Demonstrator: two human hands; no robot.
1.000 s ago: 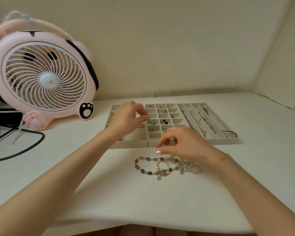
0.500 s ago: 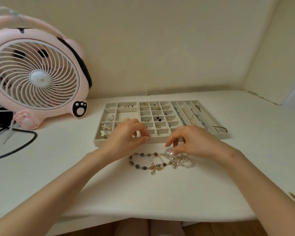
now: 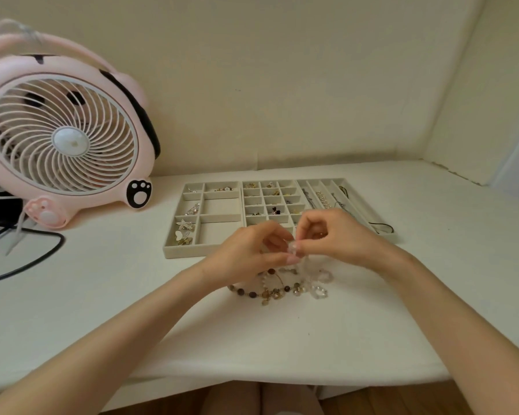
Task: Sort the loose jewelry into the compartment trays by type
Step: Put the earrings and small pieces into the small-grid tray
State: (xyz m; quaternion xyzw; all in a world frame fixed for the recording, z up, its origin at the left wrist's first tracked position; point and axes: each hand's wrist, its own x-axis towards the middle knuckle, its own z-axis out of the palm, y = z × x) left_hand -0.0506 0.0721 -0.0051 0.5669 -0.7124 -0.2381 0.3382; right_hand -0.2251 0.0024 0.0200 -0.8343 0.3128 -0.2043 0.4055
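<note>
Just in front of the compartment trays [image 3: 186, 252], toward the middle of the tabletop [image 3: 282, 339], lies a small tangle of bracelets [image 3: 277, 290] — brown and amber beads, gold charms, a short run of pearls. At its right side lies a clear bead bracelet [image 3: 318, 290], and one end of it rises off the surface to where the hands meet. The left grip [image 3: 249, 250] pinches that raised end between thumb and forefinger. The right grip [image 3: 339, 238] pinches the same stretch from the other side, fingertips touching, though the beads there are blurred.

Behind the hands the trays sit side by side, touching, parallel to the back edge. Small cells at the left hold butterfly and heart pieces [image 3: 184, 232], and the square cells in the middle hold earrings [image 3: 274, 209]. Long channels on the right hold a pearl strand [image 3: 321, 196] and thin chains — a black cord [image 3: 384, 227] loops out over the front right corner. At the back left corner of the tabletop stands a pink fan [image 3: 63, 139], with a black cable [image 3: 42, 256] trailing near the left edge.
</note>
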